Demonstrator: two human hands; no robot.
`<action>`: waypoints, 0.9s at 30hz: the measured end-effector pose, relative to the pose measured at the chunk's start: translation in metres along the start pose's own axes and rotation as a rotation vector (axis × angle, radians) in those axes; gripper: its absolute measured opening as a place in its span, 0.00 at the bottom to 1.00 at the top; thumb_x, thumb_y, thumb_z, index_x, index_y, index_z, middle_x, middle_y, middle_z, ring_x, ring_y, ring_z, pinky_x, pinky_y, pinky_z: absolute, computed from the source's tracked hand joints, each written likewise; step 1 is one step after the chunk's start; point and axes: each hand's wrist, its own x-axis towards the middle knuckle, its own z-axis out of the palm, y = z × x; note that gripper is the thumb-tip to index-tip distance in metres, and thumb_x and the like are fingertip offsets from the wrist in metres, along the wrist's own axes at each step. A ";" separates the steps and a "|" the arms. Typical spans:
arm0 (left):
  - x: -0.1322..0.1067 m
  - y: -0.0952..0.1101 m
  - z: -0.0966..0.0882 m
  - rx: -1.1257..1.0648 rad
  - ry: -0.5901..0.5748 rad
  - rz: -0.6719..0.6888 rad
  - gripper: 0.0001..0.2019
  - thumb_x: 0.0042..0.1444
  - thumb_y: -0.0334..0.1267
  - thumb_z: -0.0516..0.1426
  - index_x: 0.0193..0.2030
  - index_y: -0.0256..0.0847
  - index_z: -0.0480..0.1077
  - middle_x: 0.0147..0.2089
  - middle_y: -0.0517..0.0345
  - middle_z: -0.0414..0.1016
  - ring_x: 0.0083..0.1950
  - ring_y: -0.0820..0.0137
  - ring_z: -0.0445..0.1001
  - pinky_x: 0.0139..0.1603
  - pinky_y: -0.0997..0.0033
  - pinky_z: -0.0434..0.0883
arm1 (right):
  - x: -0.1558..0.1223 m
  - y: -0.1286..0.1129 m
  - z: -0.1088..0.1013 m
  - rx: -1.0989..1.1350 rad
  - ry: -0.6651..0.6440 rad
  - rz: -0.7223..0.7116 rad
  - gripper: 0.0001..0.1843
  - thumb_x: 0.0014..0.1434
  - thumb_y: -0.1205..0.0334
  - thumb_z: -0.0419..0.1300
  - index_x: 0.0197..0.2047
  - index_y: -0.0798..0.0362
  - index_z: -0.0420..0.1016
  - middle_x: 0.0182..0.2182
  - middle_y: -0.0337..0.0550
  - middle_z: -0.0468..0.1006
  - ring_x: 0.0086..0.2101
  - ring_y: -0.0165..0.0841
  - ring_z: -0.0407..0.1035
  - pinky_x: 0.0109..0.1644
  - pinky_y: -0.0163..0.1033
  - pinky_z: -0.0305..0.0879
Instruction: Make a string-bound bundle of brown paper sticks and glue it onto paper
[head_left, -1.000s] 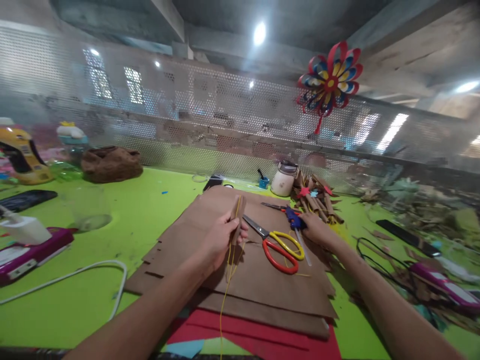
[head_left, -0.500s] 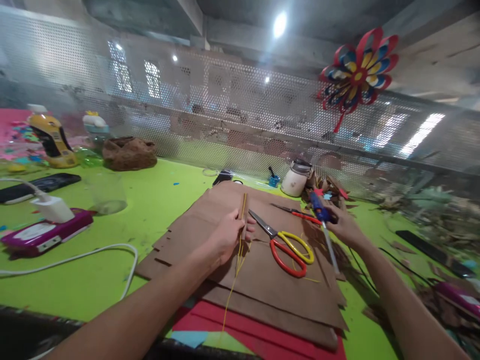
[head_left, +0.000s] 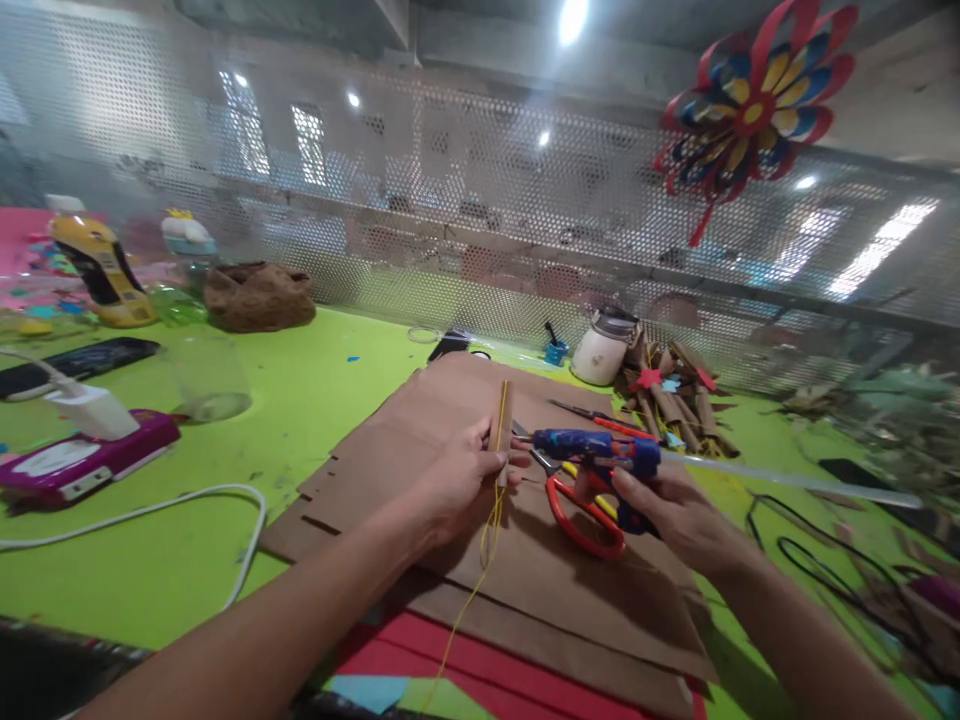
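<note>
My left hand (head_left: 469, 475) is closed around a small rolled tube of brown paper (head_left: 501, 420). Yellow string (head_left: 491, 530) runs along the tube and hangs in a loop below it. In my right hand (head_left: 675, 510) is a blue glue gun (head_left: 596, 445), its nozzle pointing left, close to the tube. A long clear glue stick (head_left: 795, 475) sticks out of its back end. Under the gun lie scissors with red and yellow handles (head_left: 581, 520), partly hidden. Brown paper sheets (head_left: 390, 490) are stacked beneath both hands, and a second pair of scissors (head_left: 600, 418) rests behind the gun.
A white jar (head_left: 600, 350) and a heap of brown paper rolls (head_left: 675, 400) stand at the back right. On the left are a purple power strip (head_left: 97, 465), a white cable (head_left: 217, 492), a clear cup (head_left: 206, 385) and a yellow bottle (head_left: 97, 265). A mesh screen (head_left: 450, 220) closes the back.
My right hand has brought the glue gun left from the sheets' right edge and turned it level, its nozzle now near the tube. My left hand has shifted slightly, still holding the tube.
</note>
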 end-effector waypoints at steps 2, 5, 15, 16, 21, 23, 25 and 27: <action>-0.002 0.001 0.003 -0.013 -0.021 0.000 0.12 0.50 0.24 0.53 0.42 0.37 0.65 0.35 0.54 0.70 0.27 0.77 0.67 0.30 0.75 0.66 | 0.000 -0.002 0.003 -0.049 0.017 0.018 0.25 0.58 0.42 0.52 0.38 0.57 0.77 0.31 0.44 0.77 0.29 0.33 0.68 0.32 0.36 0.65; -0.004 0.001 0.006 -0.015 -0.018 0.002 0.13 0.48 0.22 0.54 0.41 0.36 0.66 0.37 0.53 0.70 0.32 0.75 0.68 0.30 0.77 0.65 | 0.001 -0.001 0.004 -0.069 0.012 0.000 0.26 0.59 0.42 0.51 0.38 0.58 0.77 0.32 0.45 0.78 0.28 0.31 0.67 0.30 0.35 0.64; -0.004 -0.001 0.004 0.002 -0.068 -0.026 0.14 0.49 0.23 0.53 0.43 0.37 0.66 0.41 0.53 0.70 0.32 0.76 0.67 0.29 0.78 0.63 | -0.001 -0.005 0.004 -0.101 0.039 0.025 0.28 0.58 0.39 0.50 0.33 0.57 0.76 0.24 0.42 0.73 0.24 0.29 0.63 0.27 0.33 0.61; -0.004 -0.001 0.004 0.002 -0.070 -0.028 0.14 0.49 0.23 0.53 0.43 0.37 0.66 0.41 0.52 0.70 0.32 0.76 0.67 0.29 0.77 0.63 | 0.000 -0.005 0.004 -0.105 0.042 0.020 0.28 0.58 0.39 0.50 0.32 0.57 0.75 0.24 0.41 0.73 0.24 0.28 0.63 0.27 0.33 0.60; -0.003 -0.002 0.003 -0.003 -0.078 -0.026 0.15 0.50 0.25 0.54 0.46 0.37 0.66 0.41 0.52 0.70 0.29 0.77 0.65 0.28 0.77 0.62 | 0.002 -0.001 0.003 -0.155 0.075 -0.029 0.28 0.58 0.39 0.49 0.29 0.56 0.74 0.24 0.42 0.72 0.22 0.28 0.61 0.23 0.33 0.57; -0.003 -0.002 0.003 0.003 -0.085 -0.019 0.15 0.50 0.25 0.54 0.46 0.37 0.66 0.40 0.52 0.70 0.29 0.77 0.65 0.28 0.77 0.62 | 0.003 0.000 0.002 -0.179 0.097 -0.051 0.27 0.59 0.40 0.49 0.28 0.56 0.74 0.24 0.42 0.72 0.23 0.28 0.61 0.23 0.33 0.56; -0.003 -0.002 0.003 0.009 -0.094 -0.010 0.15 0.50 0.25 0.54 0.45 0.36 0.67 0.39 0.52 0.69 0.29 0.77 0.65 0.28 0.77 0.61 | 0.004 0.001 0.000 -0.206 0.104 -0.072 0.27 0.59 0.41 0.49 0.28 0.56 0.74 0.25 0.42 0.72 0.24 0.29 0.62 0.24 0.34 0.57; -0.004 -0.002 0.004 0.008 -0.098 -0.002 0.15 0.50 0.25 0.54 0.45 0.36 0.67 0.39 0.52 0.69 0.30 0.77 0.65 0.28 0.77 0.61 | 0.005 0.000 -0.002 -0.233 0.106 -0.094 0.27 0.60 0.42 0.48 0.28 0.55 0.74 0.25 0.42 0.72 0.25 0.30 0.62 0.25 0.34 0.58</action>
